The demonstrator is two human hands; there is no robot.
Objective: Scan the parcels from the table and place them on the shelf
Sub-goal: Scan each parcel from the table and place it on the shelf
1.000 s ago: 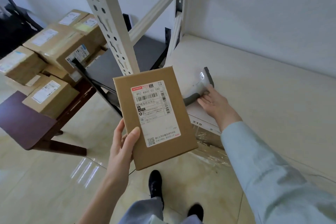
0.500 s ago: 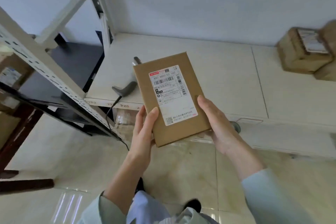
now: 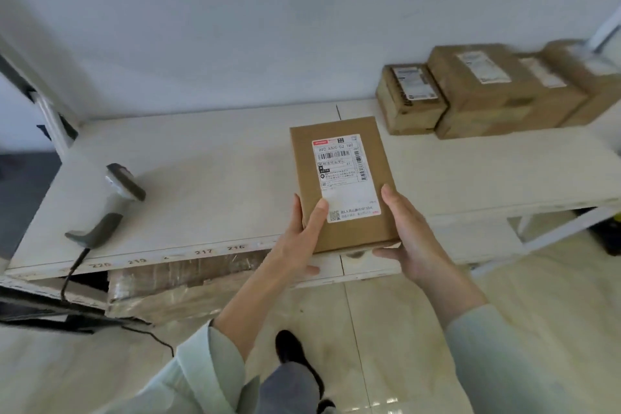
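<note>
Both hands, left hand (image 3: 299, 239) and right hand (image 3: 413, 239), grip the parcel (image 3: 342, 185) between them, above the shelf (image 3: 201, 178) edge. Placing seems underway; next, lower it beside the boxes (image 3: 470, 91) ahead-right.

Shelf (image 3: 208, 178) board is bare btwn scanner (image 3: 114, 202) at left and the brown boxes (image 3: 484, 91) stacked at back right, against the wall. The held parcel (image 3: 342, 185) sits over the shelf's front edge, mid-board, w/ left hand (image 3: 299, 242) and right hand (image 3: 413, 242) on its near corners. Bare board lies behind the parcel up to the wall, and to its right along the front edge. Scanner cable (image 3: 72, 272) hangs off the front at left. Upright post (image 3: 50, 121) closes the far left end.
</note>
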